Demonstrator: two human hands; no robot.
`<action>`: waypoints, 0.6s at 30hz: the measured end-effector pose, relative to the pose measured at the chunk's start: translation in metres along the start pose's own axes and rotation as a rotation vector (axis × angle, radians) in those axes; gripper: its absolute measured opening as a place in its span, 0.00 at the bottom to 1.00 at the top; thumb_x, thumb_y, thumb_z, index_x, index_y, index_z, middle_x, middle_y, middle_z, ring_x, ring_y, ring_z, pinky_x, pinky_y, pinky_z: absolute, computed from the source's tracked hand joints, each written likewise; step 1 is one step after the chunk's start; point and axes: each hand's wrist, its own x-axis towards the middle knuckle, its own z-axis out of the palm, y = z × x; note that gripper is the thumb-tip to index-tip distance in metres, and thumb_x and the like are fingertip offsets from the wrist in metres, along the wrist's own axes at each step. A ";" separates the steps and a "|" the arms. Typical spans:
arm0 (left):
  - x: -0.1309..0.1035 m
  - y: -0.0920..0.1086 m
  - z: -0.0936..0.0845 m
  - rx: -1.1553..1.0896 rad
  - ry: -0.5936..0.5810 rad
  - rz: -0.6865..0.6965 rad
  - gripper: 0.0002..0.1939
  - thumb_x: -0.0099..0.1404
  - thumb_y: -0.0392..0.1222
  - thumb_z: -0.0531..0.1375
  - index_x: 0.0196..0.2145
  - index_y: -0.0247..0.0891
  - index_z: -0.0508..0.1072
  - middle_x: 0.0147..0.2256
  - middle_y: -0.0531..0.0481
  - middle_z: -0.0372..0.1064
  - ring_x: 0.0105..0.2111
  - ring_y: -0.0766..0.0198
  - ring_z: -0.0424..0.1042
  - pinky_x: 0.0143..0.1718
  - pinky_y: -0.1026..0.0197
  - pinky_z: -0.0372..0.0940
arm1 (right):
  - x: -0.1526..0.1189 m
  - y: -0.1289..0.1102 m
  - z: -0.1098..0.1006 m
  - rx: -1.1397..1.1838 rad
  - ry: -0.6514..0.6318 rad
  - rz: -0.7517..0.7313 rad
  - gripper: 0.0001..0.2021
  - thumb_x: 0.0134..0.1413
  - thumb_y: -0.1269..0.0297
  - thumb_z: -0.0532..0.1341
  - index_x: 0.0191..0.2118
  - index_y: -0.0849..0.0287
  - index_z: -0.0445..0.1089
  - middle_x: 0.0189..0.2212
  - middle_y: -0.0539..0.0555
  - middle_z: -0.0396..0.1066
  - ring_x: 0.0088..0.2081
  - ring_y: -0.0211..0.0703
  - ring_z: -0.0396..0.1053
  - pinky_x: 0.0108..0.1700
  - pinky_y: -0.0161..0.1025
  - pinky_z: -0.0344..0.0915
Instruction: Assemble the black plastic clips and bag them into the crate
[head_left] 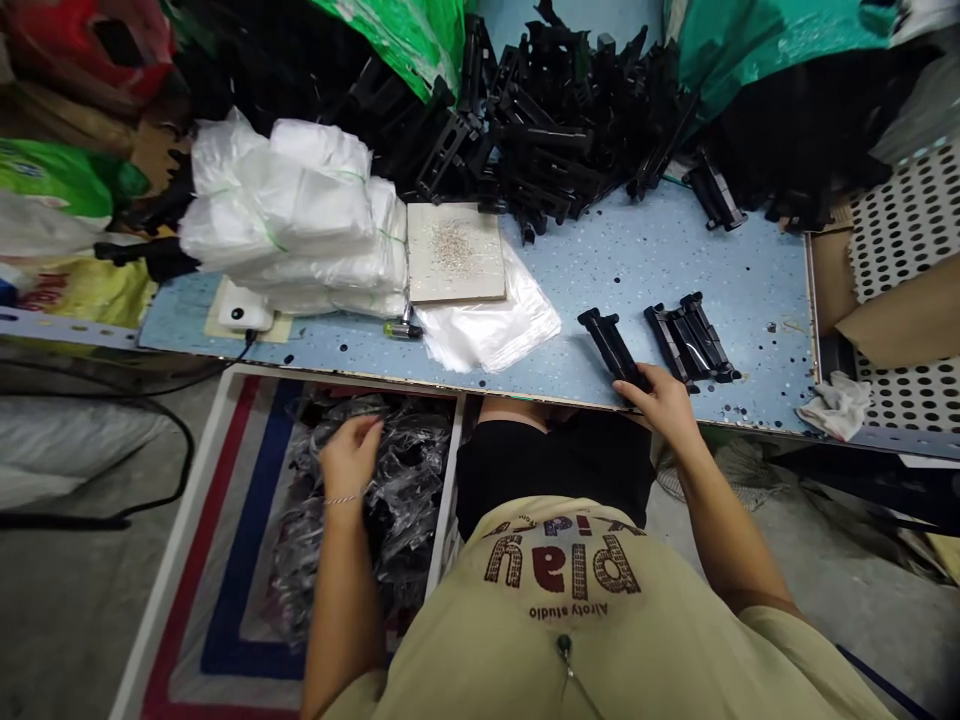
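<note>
My right hand (666,402) is closed round the near end of a black plastic part (611,345), long and narrow, at the table's front edge. Just right of it, several similar black parts (691,338) lie side by side on the speckled blue table (600,250). Lower left, my left hand (349,460) hovers over a white-framed bin (457,440) with its fingers curled together. Whether anything is between those fingertips I cannot make out. Inside the bin are dark items in clear plastic bags (409,450).
A large heap of black parts (547,140) covers the table's back. Bundled clear bags (292,210) stand at left, beside a square board (456,255) on loose flat bags (495,335). A white box with a cable (244,306) sits near the front edge. A perforated panel (907,230) stands right.
</note>
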 end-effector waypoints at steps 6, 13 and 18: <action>0.071 0.036 0.071 0.223 0.002 0.627 0.06 0.61 0.40 0.67 0.37 0.39 0.81 0.42 0.39 0.75 0.46 0.47 0.71 0.55 0.44 0.65 | -0.005 -0.044 0.023 0.632 -0.185 0.160 0.22 0.47 0.46 0.71 0.41 0.59 0.76 0.30 0.49 0.72 0.32 0.42 0.68 0.37 0.39 0.64; 0.126 0.063 0.067 0.044 -0.192 0.319 0.11 0.56 0.38 0.70 0.20 0.39 0.74 0.22 0.51 0.67 0.25 0.62 0.65 0.31 0.58 0.62 | -0.011 -0.056 0.033 1.056 -0.434 0.245 0.18 0.48 0.47 0.71 0.31 0.60 0.76 0.25 0.52 0.73 0.27 0.39 0.68 0.31 0.37 0.67; 0.129 0.070 0.060 -0.044 -0.274 0.147 0.11 0.63 0.37 0.63 0.23 0.37 0.75 0.20 0.53 0.68 0.21 0.66 0.65 0.27 0.61 0.62 | -0.003 -0.079 0.068 1.377 -0.781 0.295 0.25 0.49 0.41 0.69 0.36 0.63 0.76 0.31 0.58 0.78 0.23 0.36 0.66 0.23 0.34 0.64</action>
